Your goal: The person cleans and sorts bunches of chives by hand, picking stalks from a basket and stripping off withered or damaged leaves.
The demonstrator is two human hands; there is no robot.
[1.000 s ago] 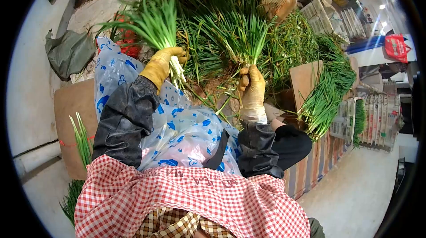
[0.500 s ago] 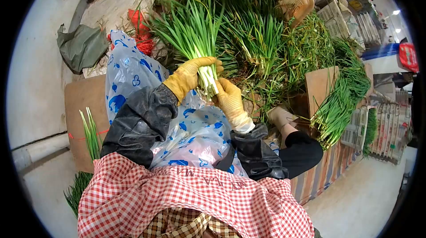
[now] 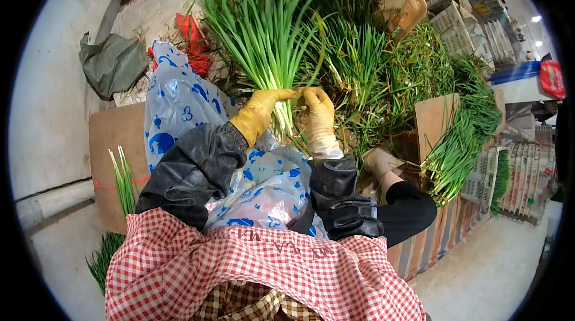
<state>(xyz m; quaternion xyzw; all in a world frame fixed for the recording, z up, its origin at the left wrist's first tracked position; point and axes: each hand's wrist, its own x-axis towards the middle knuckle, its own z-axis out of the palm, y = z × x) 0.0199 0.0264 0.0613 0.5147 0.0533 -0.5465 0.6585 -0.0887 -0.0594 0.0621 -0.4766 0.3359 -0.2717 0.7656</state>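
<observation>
My left hand [image 3: 261, 111], in a yellow rubber glove, is closed around a bunch of green chives [image 3: 263, 39]. Its white stem ends [image 3: 281, 122] point down towards my lap and its leaves fan out away from me. Just right of the bunch, my right hand [image 3: 317, 111], also gloved in yellow, is closed in a pinch beside my left fingertips. A thin yellowish chive leaf [image 3: 324, 45] curves down to those pinching fingers. Beneath both hands, a clear plastic sheet with blue prints [image 3: 269, 183] covers my lap.
A heap of loose chives [image 3: 359, 51] spills from a tipped tan basket [image 3: 413, 6] ahead. Bundled chives [image 3: 458, 159] lie on the right by a cardboard piece [image 3: 434, 120]. Red ties [image 3: 194, 39] and a dark green bag [image 3: 114, 63] are at left; stacked crates [image 3: 527, 171] stand far right.
The bunch has moved away from me and stands more upright, its leaves spread wider. My right hand has risen from the stem ends to the bunch's side, now pinching a yellowish leaf.
</observation>
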